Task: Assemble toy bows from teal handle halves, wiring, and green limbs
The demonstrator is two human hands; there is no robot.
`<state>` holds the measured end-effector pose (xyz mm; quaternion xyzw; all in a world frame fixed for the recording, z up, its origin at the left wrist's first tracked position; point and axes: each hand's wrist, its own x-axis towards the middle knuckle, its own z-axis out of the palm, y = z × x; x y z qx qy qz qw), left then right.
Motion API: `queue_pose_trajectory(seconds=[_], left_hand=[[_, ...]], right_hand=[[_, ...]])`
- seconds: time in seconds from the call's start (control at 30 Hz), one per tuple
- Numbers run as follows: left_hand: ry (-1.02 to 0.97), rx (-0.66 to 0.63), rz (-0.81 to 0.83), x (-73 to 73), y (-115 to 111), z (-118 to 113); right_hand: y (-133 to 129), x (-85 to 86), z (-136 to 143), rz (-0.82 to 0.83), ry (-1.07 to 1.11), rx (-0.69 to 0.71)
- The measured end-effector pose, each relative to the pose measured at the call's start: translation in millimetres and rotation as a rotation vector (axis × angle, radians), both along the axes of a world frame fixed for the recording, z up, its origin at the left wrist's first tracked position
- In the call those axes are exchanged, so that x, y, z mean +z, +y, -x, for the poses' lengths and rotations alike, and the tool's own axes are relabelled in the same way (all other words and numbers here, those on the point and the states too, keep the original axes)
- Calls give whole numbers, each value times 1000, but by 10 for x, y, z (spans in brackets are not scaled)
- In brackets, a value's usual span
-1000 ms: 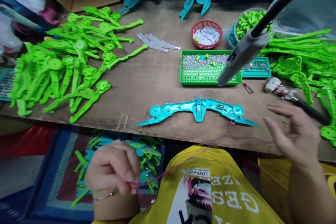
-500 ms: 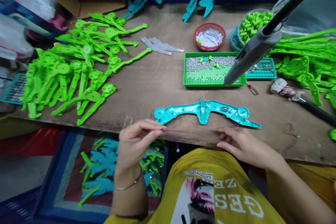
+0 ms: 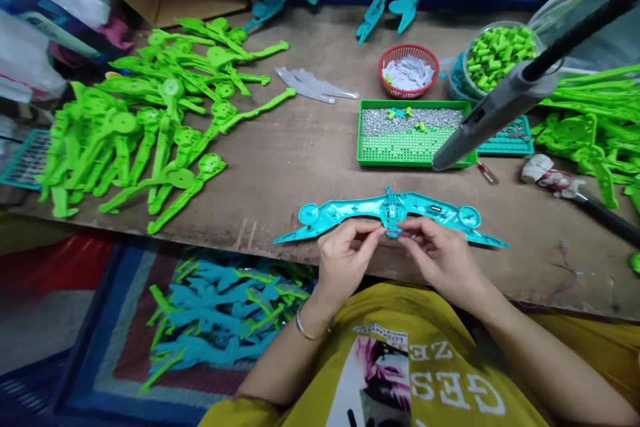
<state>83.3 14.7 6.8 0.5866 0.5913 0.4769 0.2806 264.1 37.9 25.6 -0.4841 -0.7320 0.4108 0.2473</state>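
Note:
A turquoise bow-shaped plastic shell (image 3: 345,209) lies near the table's front edge, its hollow ribbed side up. Both hands meet at its central block. My left hand (image 3: 346,255) is pinched at the left side of the block, thumb against fingers. On the other side my right hand (image 3: 443,259) pinches too, close to the left fingertips. A thin purple-red cord (image 3: 406,235) shows between and beside the fingertips; most of it is hidden by the hands. A small metal spring (image 3: 436,209) sits in the shell's right arm.
A grey electric screwdriver (image 3: 480,117) hangs over a green tray (image 3: 413,159) of screws. Behind stands a red basket (image 3: 409,91) of pale strips. Lime-green parts (image 3: 120,123) are heaped left. A small screwdriver (image 3: 488,173) and loose cord (image 3: 565,273) lie right.
Both hands have moved inward and up to the shell's middle, bringing the cord from in front of the shell to its central block. The gap between the hands has narrowed.

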Motion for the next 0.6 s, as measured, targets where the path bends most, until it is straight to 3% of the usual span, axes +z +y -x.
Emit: queue_pose_trajectory(seconds=[0.1,0.27,0.43,0.6], left_hand=[[-138,27,109,-154,58,-15],[-293,-54,167,-339,117,-61],[-80,-75,91,-301,59,61],[81,-46,57,-252,-33,140]], right_hand=[[51,6,-107,-269,-165,20],[209,55,-224,-438,-554,43],[358,200,-183,-452,-918,75],[412,257,-43,-385,-1016,64]])
